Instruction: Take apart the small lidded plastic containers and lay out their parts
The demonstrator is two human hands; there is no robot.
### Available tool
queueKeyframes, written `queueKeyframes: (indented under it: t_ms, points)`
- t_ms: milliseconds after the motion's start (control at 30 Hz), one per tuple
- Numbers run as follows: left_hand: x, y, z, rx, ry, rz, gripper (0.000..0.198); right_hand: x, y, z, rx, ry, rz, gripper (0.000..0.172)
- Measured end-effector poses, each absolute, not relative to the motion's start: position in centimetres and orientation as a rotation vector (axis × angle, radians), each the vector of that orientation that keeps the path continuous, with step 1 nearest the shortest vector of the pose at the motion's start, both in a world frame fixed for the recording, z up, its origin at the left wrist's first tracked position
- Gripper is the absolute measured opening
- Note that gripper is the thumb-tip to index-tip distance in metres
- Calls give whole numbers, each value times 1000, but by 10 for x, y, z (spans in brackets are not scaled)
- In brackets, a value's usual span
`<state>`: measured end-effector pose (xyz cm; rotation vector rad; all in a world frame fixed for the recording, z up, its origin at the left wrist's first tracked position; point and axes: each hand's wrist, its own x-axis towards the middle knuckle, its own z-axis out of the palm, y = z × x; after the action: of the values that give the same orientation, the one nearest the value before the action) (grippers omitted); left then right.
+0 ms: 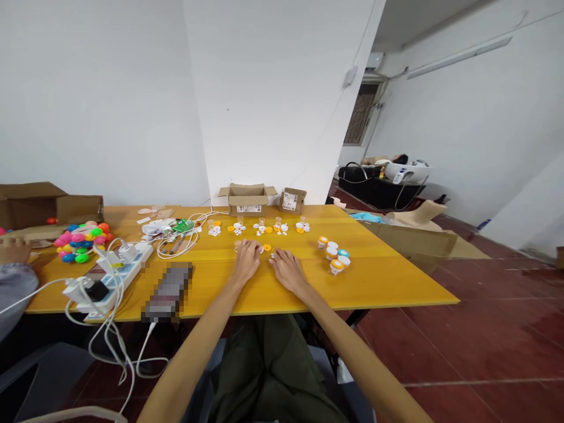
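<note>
My left hand (247, 258) is over the table with its fingers curled down, close to a small clear cup (238, 245). What its fingertips hold, if anything, is hidden. To the right, my right hand (288, 269) bends its fingers together against the tabletop beside small white pieces (272, 255) too tiny to name. Between the two hands lies an orange ring-shaped lid (267, 248). Farther back, a row of small clear cups (262, 221) stands with orange lids (269, 230) and little white parts (214, 231) in heaps.
Several lidded jars (337, 267) stand right of my hands. Behind are an open carton (247, 200) and a smaller box (293, 201). To the left lie a phone (170, 291), a power strip (126, 273) with cables, colourful balls (81, 241) and another person's hand (15, 249).
</note>
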<state>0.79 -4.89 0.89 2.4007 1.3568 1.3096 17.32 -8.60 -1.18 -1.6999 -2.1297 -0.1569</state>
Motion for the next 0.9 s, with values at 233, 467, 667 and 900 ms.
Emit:
queueKeyframes:
  t_ms: [233,467,667,900]
  points:
    - [8,-53,15,2363,1403,1268,17,170,-87,-8,-1669,-2150,-96,40]
    - [9,-54,15,2348,1378,1246,16,172,-89,-10,-1633,-2095,-69,42]
    - [11,-58,19,2348,1222,1171,15,174,-88,-8,-1362,-2016,7,40]
    - [13,-60,19,2325,1130,1091,14,172,-82,-9,-1240,-1904,191,23]
